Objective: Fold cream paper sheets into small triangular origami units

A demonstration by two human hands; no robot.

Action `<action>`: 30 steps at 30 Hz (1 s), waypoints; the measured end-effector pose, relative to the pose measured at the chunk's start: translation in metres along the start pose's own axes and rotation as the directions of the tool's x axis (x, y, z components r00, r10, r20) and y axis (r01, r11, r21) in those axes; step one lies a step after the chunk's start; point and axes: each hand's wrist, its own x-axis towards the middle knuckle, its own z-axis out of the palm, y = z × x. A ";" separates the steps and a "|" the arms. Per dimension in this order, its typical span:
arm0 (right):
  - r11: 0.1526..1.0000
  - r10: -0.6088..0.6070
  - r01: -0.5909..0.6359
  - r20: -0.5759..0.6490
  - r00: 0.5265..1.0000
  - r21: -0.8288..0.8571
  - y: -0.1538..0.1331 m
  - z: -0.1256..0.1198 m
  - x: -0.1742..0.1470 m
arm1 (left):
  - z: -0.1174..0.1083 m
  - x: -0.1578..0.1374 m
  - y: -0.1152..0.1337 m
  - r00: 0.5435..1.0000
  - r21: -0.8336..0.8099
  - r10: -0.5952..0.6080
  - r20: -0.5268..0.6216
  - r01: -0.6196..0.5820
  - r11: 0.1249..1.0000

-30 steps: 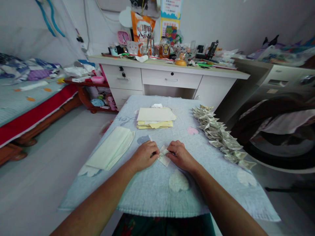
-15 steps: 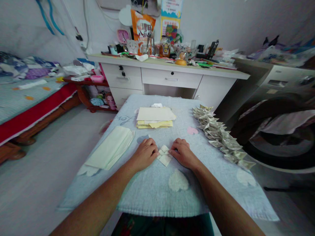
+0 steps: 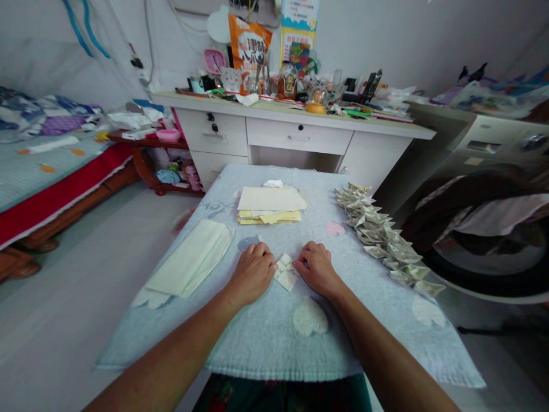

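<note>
A small folded square of paper [image 3: 286,273] lies on the cloth-covered table, turned so a corner points toward me. My left hand [image 3: 256,269] is at its left corner, fingers curled and thumb on the edge. At the opposite corner my right hand [image 3: 315,264] has its fingers bent, with thumb and fingertips against the paper. Behind the hands sits a stack of cream and yellow paper sheets [image 3: 271,200]. Pale folded sheets [image 3: 191,257] rest to the left. Several folded paper boats [image 3: 377,232] stand in a long cluster along the right side.
The table wears a light blue cloth [image 3: 274,349] with heart patterns. Beyond it is a white desk [image 3: 295,137] crowded with jars and packets. A bed [image 3: 64,166] is on the left, a washing machine [image 3: 484,166] on the right.
Both hands stay at the corners of the small paper, with barely any shift. The camera view has moved very slightly.
</note>
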 end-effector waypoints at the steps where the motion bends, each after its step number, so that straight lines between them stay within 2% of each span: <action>1: 1.000 0.007 -0.007 -0.004 1.000 -0.003 0.000 0.001 0.000 | 0.000 0.000 0.001 1.000 0.012 -0.011 -0.001 0.011 1.000; 10: 0.999 0.030 -0.031 -0.029 0.999 -0.016 0.001 0.004 0.001 | -0.002 0.000 0.011 0.993 0.097 -0.118 -0.005 0.118 0.988; 21: 0.999 0.039 -0.040 -0.047 0.998 -0.026 0.000 0.005 0.001 | -0.001 -0.001 0.013 0.991 0.153 -0.136 -0.017 0.137 0.979; 27: 0.998 0.049 -0.050 -0.045 0.998 -0.026 -0.001 0.005 0.002 | 0.001 -0.001 0.011 0.992 0.104 -0.118 -0.038 0.121 0.987; 30: 0.999 0.048 -0.049 -0.047 0.998 -0.022 -0.001 0.005 0.001 | 0.003 0.000 0.009 0.997 0.028 -0.030 -0.065 0.032 0.999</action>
